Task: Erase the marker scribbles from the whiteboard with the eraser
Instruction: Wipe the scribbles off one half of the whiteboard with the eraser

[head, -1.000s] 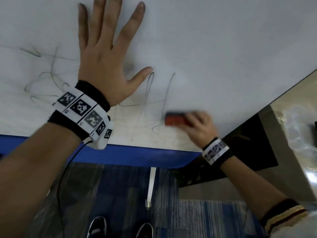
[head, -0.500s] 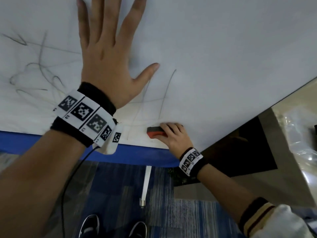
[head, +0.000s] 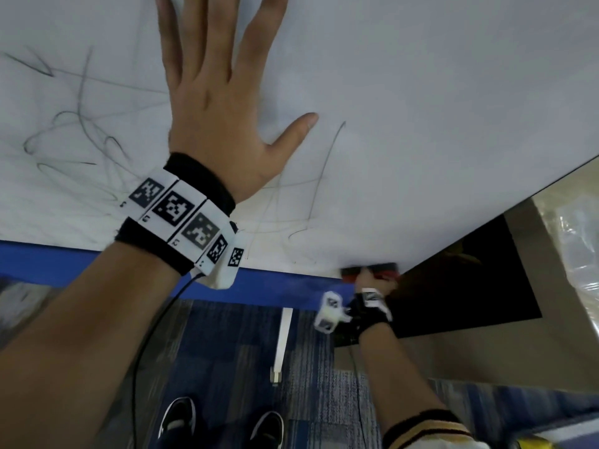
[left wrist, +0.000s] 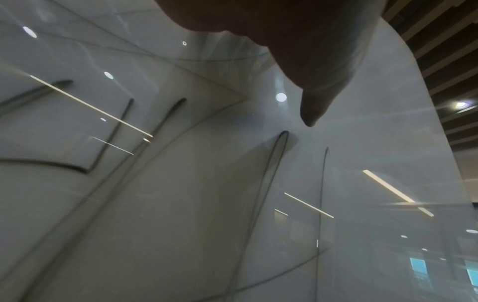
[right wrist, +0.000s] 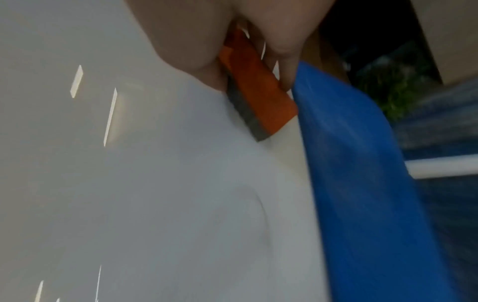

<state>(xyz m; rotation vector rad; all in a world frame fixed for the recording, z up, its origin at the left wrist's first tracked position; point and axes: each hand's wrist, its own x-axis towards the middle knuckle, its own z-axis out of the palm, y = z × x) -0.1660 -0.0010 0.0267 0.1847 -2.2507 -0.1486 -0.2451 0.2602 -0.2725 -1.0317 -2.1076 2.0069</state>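
Observation:
The whiteboard (head: 421,92) fills the upper part of the head view, with thin black scribbles (head: 77,131) at the left and looping lines (head: 317,189) near its lower edge. My left hand (head: 220,102) lies flat on the board with its fingers spread. My right hand (head: 369,280) grips the red eraser (head: 369,270) at the board's bottom right corner, by the blue frame (head: 275,286). In the right wrist view the eraser (right wrist: 258,92) has a grey felt face pressed to the board (right wrist: 129,183). The left wrist view shows scribble lines (left wrist: 274,173) below my thumb (left wrist: 313,110).
Under the board are a blue carpet (head: 227,351), a white stand leg (head: 282,341) and my shoes (head: 176,419). A dark panel (head: 470,286) and a beige wall (head: 567,254) lie to the right of the board's edge.
My right hand has swept the eraser down and right to the board's bottom right corner. The loop near my left thumb is gone. My left hand stays flat on the board.

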